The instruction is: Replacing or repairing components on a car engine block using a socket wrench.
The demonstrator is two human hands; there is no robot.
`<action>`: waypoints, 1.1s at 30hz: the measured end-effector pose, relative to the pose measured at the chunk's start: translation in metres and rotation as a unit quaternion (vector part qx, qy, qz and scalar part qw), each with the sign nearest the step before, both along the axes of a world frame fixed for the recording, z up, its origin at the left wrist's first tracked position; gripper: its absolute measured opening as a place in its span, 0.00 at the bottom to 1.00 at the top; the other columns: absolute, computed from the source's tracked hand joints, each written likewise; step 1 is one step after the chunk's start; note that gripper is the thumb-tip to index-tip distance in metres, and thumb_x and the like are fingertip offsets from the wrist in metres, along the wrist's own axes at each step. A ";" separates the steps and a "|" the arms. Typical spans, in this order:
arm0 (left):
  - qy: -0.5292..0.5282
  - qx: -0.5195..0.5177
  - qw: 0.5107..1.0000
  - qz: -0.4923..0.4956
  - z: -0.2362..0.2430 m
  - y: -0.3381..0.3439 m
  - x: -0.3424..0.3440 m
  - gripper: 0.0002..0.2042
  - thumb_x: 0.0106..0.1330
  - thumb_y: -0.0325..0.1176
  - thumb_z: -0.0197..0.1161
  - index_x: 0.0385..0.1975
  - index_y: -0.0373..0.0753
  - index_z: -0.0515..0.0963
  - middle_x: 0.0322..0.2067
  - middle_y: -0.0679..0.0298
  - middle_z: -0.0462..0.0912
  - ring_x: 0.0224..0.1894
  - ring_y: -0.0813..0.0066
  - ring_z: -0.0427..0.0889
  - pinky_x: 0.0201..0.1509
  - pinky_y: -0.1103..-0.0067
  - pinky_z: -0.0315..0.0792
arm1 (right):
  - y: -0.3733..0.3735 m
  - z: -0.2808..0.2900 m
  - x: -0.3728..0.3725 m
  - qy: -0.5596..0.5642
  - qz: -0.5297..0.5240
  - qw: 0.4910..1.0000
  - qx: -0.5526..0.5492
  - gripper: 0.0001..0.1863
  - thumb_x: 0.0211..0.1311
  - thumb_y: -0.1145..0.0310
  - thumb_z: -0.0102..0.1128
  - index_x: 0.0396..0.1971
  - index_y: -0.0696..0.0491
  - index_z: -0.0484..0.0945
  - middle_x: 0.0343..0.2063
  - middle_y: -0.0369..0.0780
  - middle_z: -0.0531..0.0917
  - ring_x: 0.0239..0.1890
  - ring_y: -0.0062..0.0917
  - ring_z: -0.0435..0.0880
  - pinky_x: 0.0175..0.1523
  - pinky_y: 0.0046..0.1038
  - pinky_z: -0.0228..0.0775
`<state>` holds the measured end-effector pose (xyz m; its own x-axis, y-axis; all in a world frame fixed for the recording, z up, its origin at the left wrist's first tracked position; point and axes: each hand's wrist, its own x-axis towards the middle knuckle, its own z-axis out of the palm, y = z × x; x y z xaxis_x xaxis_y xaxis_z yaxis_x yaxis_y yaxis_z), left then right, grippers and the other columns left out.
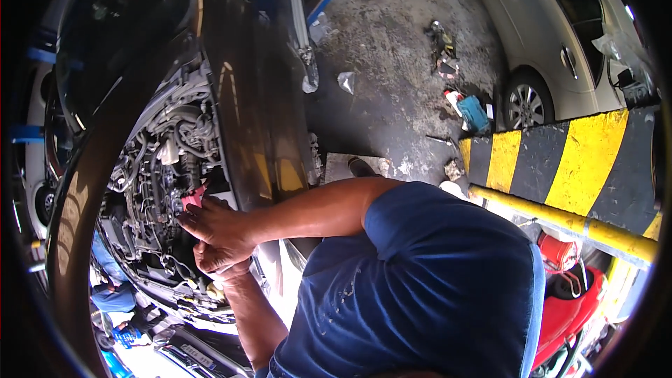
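Both arms reach over the engine bay (pixel 150 168) of a dark car with its hood raised. My right hand (pixel 227 229) is over the engine's near side, fingers stretched out and somewhat apart. Just beyond its fingertips is a small red object (pixel 192 198) of a kind I cannot make out; whether the fingers touch it is unclear. Close against the right hand, my left hand (pixel 218 266) is partly covered by it, and its fingers are mostly hidden. Hoses, wiring and metal engine parts lie around both hands.
The car's dark fender (pixel 255 119) runs beside my right arm. A silver car (pixel 539 35) stands at the far right, near a yellow-and-black striped ramp (pixel 574 161) and yellow pipe (pixel 560 217). A teal item (pixel 474 113) lies on the stained floor. Another person's blue clothing (pixel 112 299) shows at lower left.
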<state>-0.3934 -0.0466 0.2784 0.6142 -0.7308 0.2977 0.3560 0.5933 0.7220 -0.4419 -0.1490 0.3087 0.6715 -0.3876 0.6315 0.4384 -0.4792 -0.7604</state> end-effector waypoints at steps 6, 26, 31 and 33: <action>0.095 0.036 0.993 -0.068 0.024 -0.055 -0.013 0.33 0.68 0.51 0.39 0.70 0.39 0.50 0.70 0.50 0.50 0.71 0.51 0.49 0.72 0.58 0.45 | -0.066 -0.007 -0.029 0.091 0.165 0.982 -0.025 0.64 0.51 0.21 0.36 0.66 0.70 0.46 0.65 0.66 0.50 0.71 0.56 0.44 0.72 0.51 0.29; -0.372 0.336 0.865 0.029 -0.016 -0.111 -0.118 0.38 0.71 0.57 0.46 0.63 0.24 0.57 0.58 0.37 0.69 0.62 0.51 0.69 0.68 0.65 0.58 | -0.121 -0.100 -0.142 0.110 0.277 0.916 0.267 0.13 0.63 0.61 0.57 0.29 0.56 0.77 0.36 0.49 0.79 0.36 0.44 0.80 0.39 0.36 0.72; -0.467 0.388 0.785 0.125 -0.088 -0.158 -0.160 0.54 0.61 0.73 0.41 0.69 0.27 0.34 0.69 0.40 0.46 0.73 0.51 0.45 0.73 0.64 0.42 | -0.175 -0.171 -0.186 0.174 0.288 0.920 0.202 0.20 0.59 0.68 0.61 0.49 0.57 0.68 0.43 0.54 0.78 0.42 0.48 0.80 0.44 0.38 0.72; -0.453 0.354 0.806 0.139 -0.153 -0.189 -0.186 0.57 0.58 0.73 0.46 0.69 0.29 0.31 0.71 0.42 0.37 0.74 0.53 0.37 0.74 0.65 0.35 | -0.201 -0.228 -0.214 0.087 0.316 0.910 0.255 0.34 0.59 0.70 0.61 0.63 0.60 0.56 0.53 0.57 0.72 0.55 0.47 0.75 0.56 0.37 0.69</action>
